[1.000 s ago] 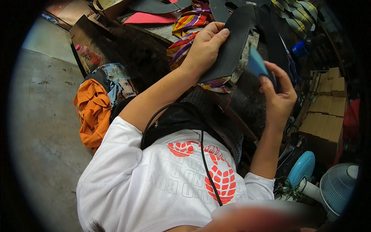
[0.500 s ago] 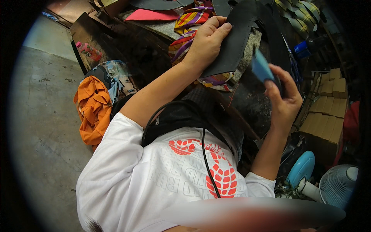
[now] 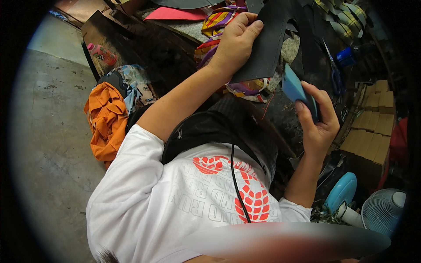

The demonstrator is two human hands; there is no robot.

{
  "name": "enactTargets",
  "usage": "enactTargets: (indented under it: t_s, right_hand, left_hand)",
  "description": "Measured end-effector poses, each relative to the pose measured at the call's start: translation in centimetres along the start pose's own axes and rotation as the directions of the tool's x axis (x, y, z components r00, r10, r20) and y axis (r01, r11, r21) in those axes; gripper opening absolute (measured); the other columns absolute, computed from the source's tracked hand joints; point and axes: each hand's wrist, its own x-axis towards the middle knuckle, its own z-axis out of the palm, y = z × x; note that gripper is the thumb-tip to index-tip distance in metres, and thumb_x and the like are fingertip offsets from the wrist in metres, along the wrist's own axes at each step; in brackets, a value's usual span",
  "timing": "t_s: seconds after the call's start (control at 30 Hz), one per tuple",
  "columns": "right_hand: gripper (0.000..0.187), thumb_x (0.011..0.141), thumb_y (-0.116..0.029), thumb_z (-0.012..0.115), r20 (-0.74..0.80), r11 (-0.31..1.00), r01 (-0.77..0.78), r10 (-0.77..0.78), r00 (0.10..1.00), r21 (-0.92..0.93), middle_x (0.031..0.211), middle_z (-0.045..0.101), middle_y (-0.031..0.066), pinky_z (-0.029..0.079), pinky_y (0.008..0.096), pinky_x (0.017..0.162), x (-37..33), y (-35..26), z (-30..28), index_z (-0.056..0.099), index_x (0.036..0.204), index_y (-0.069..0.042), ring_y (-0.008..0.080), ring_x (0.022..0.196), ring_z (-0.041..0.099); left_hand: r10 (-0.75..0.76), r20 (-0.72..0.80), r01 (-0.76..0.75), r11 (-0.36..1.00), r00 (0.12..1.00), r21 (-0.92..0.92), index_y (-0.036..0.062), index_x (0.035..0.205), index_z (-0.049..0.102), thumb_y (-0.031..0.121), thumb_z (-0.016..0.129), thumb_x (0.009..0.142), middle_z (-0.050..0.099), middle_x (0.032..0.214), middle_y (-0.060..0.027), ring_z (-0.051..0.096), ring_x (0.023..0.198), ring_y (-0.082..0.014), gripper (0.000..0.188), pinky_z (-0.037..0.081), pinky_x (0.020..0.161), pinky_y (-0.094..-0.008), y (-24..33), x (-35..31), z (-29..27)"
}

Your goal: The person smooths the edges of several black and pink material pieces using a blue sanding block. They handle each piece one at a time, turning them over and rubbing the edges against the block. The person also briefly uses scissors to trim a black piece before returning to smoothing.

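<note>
My left hand [image 3: 237,44] pinches the left edge of a black leather-like piece [image 3: 261,57], thumb on top. A row of small marks runs along the piece's right side. In my right hand [image 3: 319,116], between thumb and fingers, is a flat blue pad [image 3: 294,87] with a darker edge, held tilted just below and right of the black piece. The pad's upper end is close to the piece; whether they touch I cannot tell. Under the piece lie a grey speckled slab [image 3: 290,49] and a patterned cloth [image 3: 250,90] in yellow, purple and red.
Blue-handled scissors [image 3: 337,79] and a blue can-like object [image 3: 345,57] lie to the right. Beyond stand stacked tan blocks [image 3: 368,131] and a white fan [image 3: 383,212]. To the left are an orange cloth [image 3: 107,122] and a pink bottle [image 3: 101,54]. A pink sheet [image 3: 175,14] lies at the back.
My right hand has shifted slightly left with the blue pad, which shows more sharply now. The black piece has tilted a little, its lower edge slightly higher.
</note>
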Motion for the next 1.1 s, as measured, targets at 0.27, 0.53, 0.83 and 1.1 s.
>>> enactTargets:
  t_s: [0.27, 0.53, 0.83, 1.1]
  right_hand:
    - [0.034, 0.080, -0.012, 0.074, 0.007, 0.834, -0.182, 0.209, 0.978, 0.521, 0.100, 0.068, 0.0120, 0.051, 0.0281, 0.085, 3.2, -0.4, -2.1, 0.063, 0.110, -0.001, 0.0180, 0.092, 0.066]
    - [0.022, 0.084, -0.010, 0.078, -0.291, 0.871, 0.091, 0.061, 0.955, 0.482, 0.085, 0.062, -0.0020, 0.045, 0.0185, 0.061, 6.6, 0.9, 2.9, 0.061, 0.099, -0.009, 0.0035, 0.069, 0.056]
    - [0.025, 0.081, -0.004, 0.078, -0.375, 0.991, 0.080, -0.113, 0.920, -0.103, 0.085, 0.062, -0.0026, 0.049, 0.0216, 0.065, 3.6, 3.3, 3.6, 0.061, 0.098, -0.008, 0.0049, 0.074, 0.058]
    - [0.030, 0.082, -0.007, 0.077, -0.670, 0.978, 0.109, 0.038, 0.742, 0.177, 0.090, 0.063, 0.0034, 0.051, 0.0247, 0.064, 2.1, 1.8, -2.0, 0.060, 0.107, -0.007, 0.0103, 0.077, 0.060]
  left_hand:
    - [0.053, 0.035, -0.060, 0.961, 0.998, 0.268, -0.0016, 0.116, 0.055, 0.017, 0.056, 0.101, 0.065, 0.093, -0.0026, 0.060, 0.081, -0.0046, 0.025, 0.049, 0.071, -0.0185, 3.0, -1.1, -0.1]
    - [0.042, 0.095, -0.056, 0.986, 0.995, 0.156, -0.0029, 0.116, 0.058, 0.015, 0.056, 0.100, 0.066, 0.089, -0.0030, 0.059, 0.080, -0.0044, 0.024, 0.049, 0.070, -0.0205, 4.7, -2.7, 2.0]
    - [-0.063, 0.071, 0.066, 0.997, 0.995, -0.037, -0.0024, 0.121, 0.058, 0.019, 0.057, 0.100, 0.067, 0.101, -0.0041, 0.063, 0.087, -0.0066, 0.030, 0.052, 0.076, -0.0206, 4.4, -2.0, 0.4]
    - [0.500, 0.011, -0.419, 0.713, 0.866, 0.562, -0.0013, 0.111, 0.061, 0.007, 0.057, 0.097, 0.067, 0.093, -0.0021, 0.062, 0.078, -0.0084, 0.016, 0.049, 0.071, -0.0227, 11.0, 0.6, -2.3]
